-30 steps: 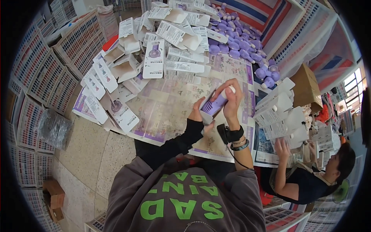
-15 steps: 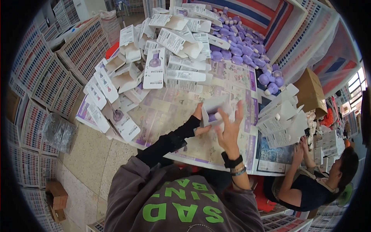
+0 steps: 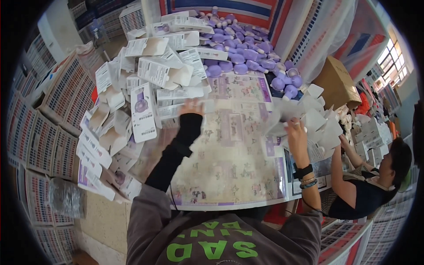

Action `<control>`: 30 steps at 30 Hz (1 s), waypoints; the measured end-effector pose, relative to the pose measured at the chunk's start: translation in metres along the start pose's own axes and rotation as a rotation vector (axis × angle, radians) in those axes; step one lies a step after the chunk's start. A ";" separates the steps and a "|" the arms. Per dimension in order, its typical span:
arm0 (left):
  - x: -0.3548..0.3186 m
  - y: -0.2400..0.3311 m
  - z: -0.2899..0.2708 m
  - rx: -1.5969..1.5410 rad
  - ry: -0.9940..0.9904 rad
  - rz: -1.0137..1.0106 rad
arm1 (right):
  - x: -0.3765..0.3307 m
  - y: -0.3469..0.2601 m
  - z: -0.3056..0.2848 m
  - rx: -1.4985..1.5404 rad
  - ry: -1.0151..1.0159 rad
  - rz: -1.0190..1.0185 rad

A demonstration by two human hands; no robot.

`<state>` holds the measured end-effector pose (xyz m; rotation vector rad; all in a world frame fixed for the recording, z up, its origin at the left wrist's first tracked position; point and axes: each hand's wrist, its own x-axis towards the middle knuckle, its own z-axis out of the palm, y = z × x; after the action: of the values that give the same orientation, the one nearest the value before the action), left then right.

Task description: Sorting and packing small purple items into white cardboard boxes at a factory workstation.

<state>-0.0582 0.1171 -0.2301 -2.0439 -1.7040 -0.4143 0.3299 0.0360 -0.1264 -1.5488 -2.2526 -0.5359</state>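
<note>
My left hand (image 3: pixel 192 107), in a black sleeve, reaches to the near edge of a heap of open white boxes (image 3: pixel 180 94); its fingers are smeared by motion, and their grip on a box cannot be made out. At the right side of the table, my right hand (image 3: pixel 296 129) is closed on a white carton (image 3: pixel 276 118), blurred, beside a group of standing white cartons (image 3: pixel 327 129). A box with a purple fan picture (image 3: pixel 143 112) lies left of my left hand.
Purple rounded handheld items (image 3: pixel 247 54) are piled at the far side. A patterned table sheet (image 3: pixel 229 163) spreads before me. A co-worker (image 3: pixel 353 190) sits at the right, an arm up at the cartons. A brown cardboard box (image 3: pixel 338 84) stands behind them.
My hands have parted from the white carton they shared. The left went up and left to the box heap; the right carried the carton to the right, beside the other cartons.
</note>
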 end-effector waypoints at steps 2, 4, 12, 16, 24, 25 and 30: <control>0.009 -0.021 -0.017 0.073 -0.206 -0.059 | 0.008 0.012 -0.009 0.036 -0.092 0.197; -0.008 -0.042 0.009 0.107 -0.042 -0.084 | 0.039 -0.008 -0.034 -0.532 -0.298 0.084; 0.000 -0.016 -0.077 -0.347 -0.072 -0.090 | 0.208 -0.010 0.091 -0.017 -0.177 0.406; -0.017 0.000 -0.117 -0.932 -0.168 -0.317 | 0.213 0.020 0.227 -0.243 -0.301 0.853; -0.092 0.017 -0.108 -1.099 -0.024 -0.308 | 0.172 0.079 0.274 -0.446 -0.348 1.140; -0.097 0.019 -0.111 -1.108 -0.071 -0.310 | 0.170 0.077 0.274 -0.448 -0.351 1.137; -0.115 0.016 -0.106 -1.105 -0.041 -0.358 | 0.194 -0.010 0.185 -0.203 -0.738 0.577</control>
<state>-0.0590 -0.0372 -0.1990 -2.3612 -2.1127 -1.7547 0.2409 0.2805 -0.1932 -2.7068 -2.0494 -0.0078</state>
